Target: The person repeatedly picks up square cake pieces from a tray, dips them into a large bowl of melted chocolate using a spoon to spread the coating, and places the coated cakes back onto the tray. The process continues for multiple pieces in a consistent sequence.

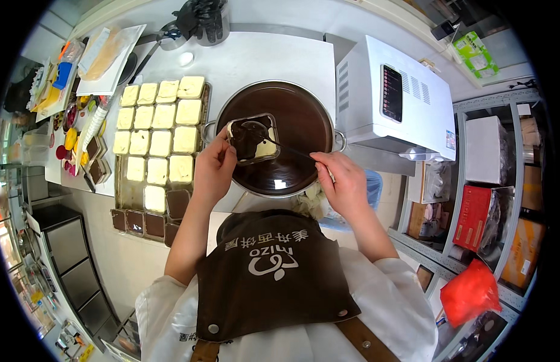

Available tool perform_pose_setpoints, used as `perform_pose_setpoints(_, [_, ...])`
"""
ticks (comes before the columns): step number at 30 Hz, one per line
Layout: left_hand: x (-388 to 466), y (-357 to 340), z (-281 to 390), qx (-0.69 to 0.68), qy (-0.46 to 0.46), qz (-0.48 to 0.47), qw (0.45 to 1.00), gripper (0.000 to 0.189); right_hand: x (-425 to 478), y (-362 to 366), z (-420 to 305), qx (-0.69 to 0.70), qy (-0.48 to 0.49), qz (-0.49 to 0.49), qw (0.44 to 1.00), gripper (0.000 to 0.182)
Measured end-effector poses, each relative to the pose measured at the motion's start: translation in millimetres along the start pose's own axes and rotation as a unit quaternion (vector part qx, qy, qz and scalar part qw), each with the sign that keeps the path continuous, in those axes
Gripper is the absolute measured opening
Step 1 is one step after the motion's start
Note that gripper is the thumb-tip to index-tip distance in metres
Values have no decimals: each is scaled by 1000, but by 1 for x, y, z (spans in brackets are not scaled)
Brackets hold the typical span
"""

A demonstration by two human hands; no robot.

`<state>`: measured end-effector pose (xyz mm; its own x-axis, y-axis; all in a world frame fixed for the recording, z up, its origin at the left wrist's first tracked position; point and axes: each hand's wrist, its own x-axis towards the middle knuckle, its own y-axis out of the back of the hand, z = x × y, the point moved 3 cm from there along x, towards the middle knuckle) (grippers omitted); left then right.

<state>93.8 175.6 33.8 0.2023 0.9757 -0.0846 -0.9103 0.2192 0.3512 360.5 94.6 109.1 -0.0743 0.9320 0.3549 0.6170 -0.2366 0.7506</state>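
My left hand grips a small clear square cup by its left side, above a wide metal pot of glossy dark chocolate sauce. In the cup, dark sauce covers most of a pale cream layer; cream still shows at the right and lower corners. My right hand holds the thin handle of a spoon, whose bowl end rests over the sauce in the cup. Left of the pot, a metal tray bears rows of cream-topped cups and several chocolate-topped cups along its near end.
A white appliance with a phone on it stands right of the pot. Decorations, a piping bag and a white board crowd the left. A tub with black gloves sits behind. Shelves hold boxes at far right.
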Motion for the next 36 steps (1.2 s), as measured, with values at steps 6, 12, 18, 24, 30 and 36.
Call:
perform_pose_setpoints(6, [-1, 13, 14, 31, -47, 26, 998, 9, -3, -4, 0, 23, 7, 1, 1000, 19])
perform_pose_setpoints(12, [1, 15, 29, 66, -52, 31, 996, 8, -7, -2, 3, 31, -48, -28, 998, 17])
perform_pose_setpoints(18, [4, 27, 21, 176, -9, -25, 984, 10, -5, -8, 0, 41, -32, -43, 998, 16])
perform_pose_setpoints(24, [4, 28, 14, 204, 75, -43, 975, 14, -9, -14, 4, 53, -37, -49, 997, 16])
perform_pose_setpoints(30, [5, 23, -30, 69, 183, -109, 975, 20, -18, -22, 14, 162, -142, -56, 975, 16])
perform_pose_setpoints(36, [-6, 8, -47, -139, 245, -128, 951, 18, -28, -29, 30, 223, -178, -34, 958, 17])
